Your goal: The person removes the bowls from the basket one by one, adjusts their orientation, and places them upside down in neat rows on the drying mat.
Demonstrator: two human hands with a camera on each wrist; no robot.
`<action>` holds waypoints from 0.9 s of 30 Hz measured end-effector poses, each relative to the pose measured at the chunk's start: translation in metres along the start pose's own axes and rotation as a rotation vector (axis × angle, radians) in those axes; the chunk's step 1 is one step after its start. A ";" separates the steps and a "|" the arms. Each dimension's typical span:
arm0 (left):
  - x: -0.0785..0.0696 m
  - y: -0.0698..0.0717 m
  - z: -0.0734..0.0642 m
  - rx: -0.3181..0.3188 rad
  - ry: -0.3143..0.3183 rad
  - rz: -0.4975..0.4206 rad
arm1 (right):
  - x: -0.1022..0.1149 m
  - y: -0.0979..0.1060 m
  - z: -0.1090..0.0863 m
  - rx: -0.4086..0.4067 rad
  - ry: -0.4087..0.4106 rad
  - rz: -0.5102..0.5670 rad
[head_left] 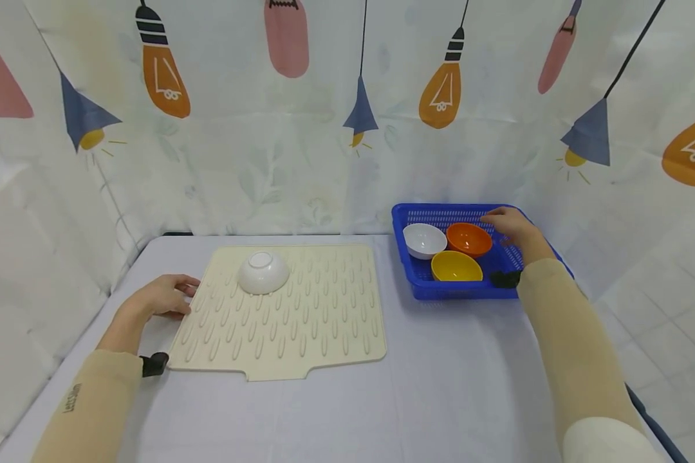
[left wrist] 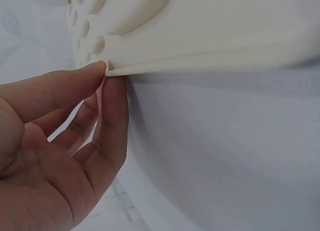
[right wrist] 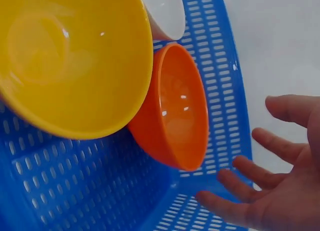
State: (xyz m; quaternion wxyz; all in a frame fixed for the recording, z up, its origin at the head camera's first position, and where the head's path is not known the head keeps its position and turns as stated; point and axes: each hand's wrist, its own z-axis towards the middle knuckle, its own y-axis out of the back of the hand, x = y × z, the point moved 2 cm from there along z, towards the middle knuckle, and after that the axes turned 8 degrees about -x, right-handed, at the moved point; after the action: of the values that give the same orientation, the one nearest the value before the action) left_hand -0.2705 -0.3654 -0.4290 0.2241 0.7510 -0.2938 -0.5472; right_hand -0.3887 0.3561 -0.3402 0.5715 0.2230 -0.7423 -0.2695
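My left hand [head_left: 165, 296] pinches the left edge of a cream drying mat [head_left: 324, 308] between thumb and fingertips, as the left wrist view shows close up. On the mat's upper left part a white bowl [head_left: 263, 273] lies upside down. Over the back right of a blue basket [head_left: 428, 290], my right hand [head_left: 512, 228] hovers with fingers spread and nothing held. Nearest to it is an orange bowl [right wrist: 182, 106]. A yellow bowl [right wrist: 75, 56] and another white bowl [right wrist: 165, 11] sit beside it in the basket, all with their openings up.
A white cloth [head_left: 336, 418] covers the table. Behind the table and at its sides hangs a pale curtain [head_left: 313, 161] printed with lamps and bulbs. The basket stands at the back right, to the right of the mat.
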 end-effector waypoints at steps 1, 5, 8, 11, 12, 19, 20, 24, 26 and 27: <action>-0.001 0.001 -0.001 0.002 -0.005 0.003 | -0.002 0.000 0.002 0.014 -0.014 0.004; -0.004 0.001 -0.005 0.002 -0.008 0.002 | -0.011 -0.002 0.012 0.066 -0.069 0.042; -0.005 0.001 -0.006 -0.003 -0.006 0.003 | -0.015 -0.005 0.016 0.095 -0.105 0.105; -0.006 0.001 -0.008 -0.006 -0.003 0.007 | -0.017 -0.008 0.017 0.137 -0.127 0.142; -0.005 0.001 -0.008 -0.006 -0.001 0.008 | -0.018 -0.010 0.017 0.147 -0.140 0.150; -0.005 0.001 -0.009 -0.007 0.004 0.007 | -0.021 -0.018 0.025 0.245 -0.192 0.115; -0.005 0.001 -0.009 -0.009 0.005 0.008 | -0.021 -0.019 0.026 0.248 -0.199 0.116; -0.008 0.001 -0.006 -0.003 0.016 0.019 | -0.023 -0.020 0.027 0.226 -0.224 0.114; -0.006 0.002 -0.007 -0.005 0.021 0.016 | -0.021 -0.022 0.026 0.219 -0.230 0.127; -0.006 0.002 -0.008 -0.007 0.022 0.018 | -0.020 -0.023 0.026 0.224 -0.231 0.134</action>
State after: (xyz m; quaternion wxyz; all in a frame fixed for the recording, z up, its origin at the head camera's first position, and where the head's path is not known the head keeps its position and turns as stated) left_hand -0.2651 -0.3630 -0.4211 0.2347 0.7535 -0.2961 -0.5380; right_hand -0.4084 0.3553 -0.3751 0.4706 0.2027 -0.8417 -0.1704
